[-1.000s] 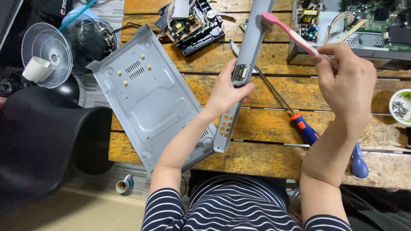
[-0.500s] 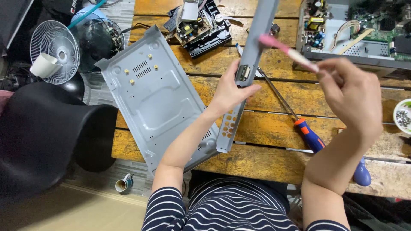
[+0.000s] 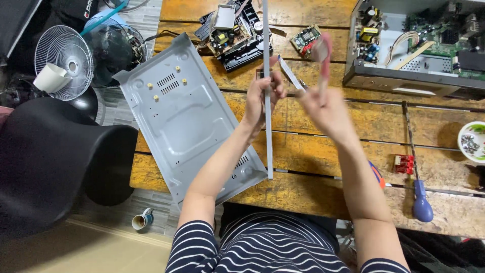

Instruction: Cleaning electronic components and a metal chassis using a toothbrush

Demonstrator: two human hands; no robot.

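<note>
Motion blurs the right hand (image 3: 326, 108), fingers closed around a pink-tipped brush (image 3: 322, 53) at twelve o'clock. The left hand (image 3: 262, 96) clasps a narrow grey panel (image 3: 268, 146), edge-on, its top cut off.

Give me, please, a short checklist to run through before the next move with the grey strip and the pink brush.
1. Left hand grips the long grey panel strip: ok, fingers are wrapped around it, edge-on to the camera.
2. Right hand holds the pink-handled brush: ok, though it is motion-blurred.
3. Brush tip touching the strip: cannot tell, blur hides it.
4. Strip's lower end steady: cannot tell, it lies near the edge of the grey metal cover on the wooden table.
5. Blue-handled screwdriver away from the hands: ok, it lies to the right.
6. Open circuit board chassis untouched: ok.
</note>
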